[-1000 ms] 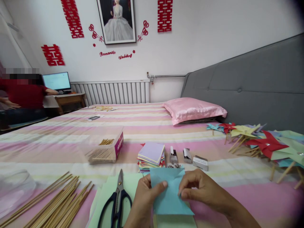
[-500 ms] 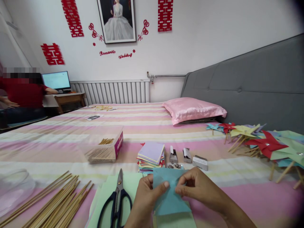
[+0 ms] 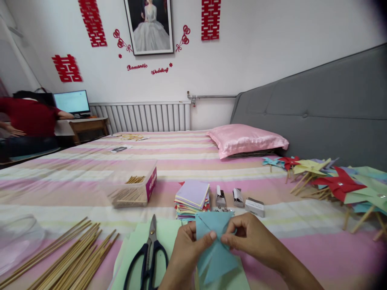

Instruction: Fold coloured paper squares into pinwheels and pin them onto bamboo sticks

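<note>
While fingers [image 3: 208, 240] pinch edges of blue paper [image 3: 222, 259] | scissors [image 3: 150, 243] left | bedspread [image 3: 326, 253] right

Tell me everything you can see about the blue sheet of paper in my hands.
The light blue sheet looks like thin, matte paper. A diagonal slit shows near its upper left corner, and another cut gapes open toward the lower edge. It is held up over pale green paper. The left hand grips its left side, thumb on the front near the middle; the right hand pinches it on the right.
</note>
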Demonstrator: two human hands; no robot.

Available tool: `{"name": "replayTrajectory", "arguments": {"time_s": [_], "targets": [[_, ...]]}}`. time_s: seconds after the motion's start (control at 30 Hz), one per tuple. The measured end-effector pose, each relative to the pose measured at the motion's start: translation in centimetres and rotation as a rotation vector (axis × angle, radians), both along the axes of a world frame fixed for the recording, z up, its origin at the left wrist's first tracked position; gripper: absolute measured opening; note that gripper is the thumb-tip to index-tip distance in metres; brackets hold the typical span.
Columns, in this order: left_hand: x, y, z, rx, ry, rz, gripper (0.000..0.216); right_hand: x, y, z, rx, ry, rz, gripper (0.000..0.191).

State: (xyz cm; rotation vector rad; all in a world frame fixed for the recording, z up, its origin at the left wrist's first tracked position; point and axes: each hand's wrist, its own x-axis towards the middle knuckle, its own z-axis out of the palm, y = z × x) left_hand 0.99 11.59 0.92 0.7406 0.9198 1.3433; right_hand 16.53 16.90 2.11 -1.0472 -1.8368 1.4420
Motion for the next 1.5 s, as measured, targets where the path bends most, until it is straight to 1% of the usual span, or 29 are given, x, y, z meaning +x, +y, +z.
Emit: {"name": "replayTrajectory", "arguments": {"time_s": [0.1,0.23,0.37,0.43,0.5,0.6,0.8,0.9,1.03,1.17,1.33,1.5], "targets": [[-0.2,0.3,-0.4,-0.018,0.003,0.0,0.032,0.0,-0.1,0.3,0.004,-0.015,-0.006,0.017],[-0.4,0.8,-1.3,-0.06,0.041,-0.019,0.035,0.0,-0.3,0.5,0.026,-0.027,-0.014,0.017],[-0.4,0.7,-1.3,-0.04,0.028,0.038,0.036,-0.1,-0.2,0.3,0.058,-0.006,-0.037,0.016],[-0.3,0.4,-0.9,-0.027,-0.003,0.097,0.033,-0.3,-0.2,0.2,0.063,0.038,-0.056,0.016],[-0.3,0.2,-0.5,-0.014,-0.035,0.151,0.029,-0.7,-0.2,0.1,0.053,0.128,-0.075,0.021],[-0.2,0.3,-0.1,0.001,-0.07,0.178,0.027,-1.3,-0.4,-0.1,0.036,0.279,-0.119,0.028],[-0.1,0.6,-0.1,0.057,-0.075,0.171,0.026,-2.0,-0.8,-0.2,0.031,0.361,-0.143,0.041],[-0.1,0.4,-0.3,0.04,-0.091,0.159,0.027,-2.1,-0.9,0.0,0.052,0.363,-0.152,0.049],[-0.2,0.3,-0.3,0.02,-0.09,0.164,0.03,-2.3,-1.0,0.2,0.096,0.356,-0.212,0.059],[-0.1,0.4,0.0,0.033,-0.115,0.09,0.035,-2.2,-0.8,0.1,0.1,0.349,-0.231,0.061],[0.0,0.1,0.2,0.03,-0.11,0.023,0.029,-1.8,-0.6,0.1,0.098,0.342,-0.215,0.063],[0.1,-0.1,0.5,0.035,-0.103,0.091,0.018,-1.7,-0.6,0.0,0.084,0.336,-0.17,0.064]]}}
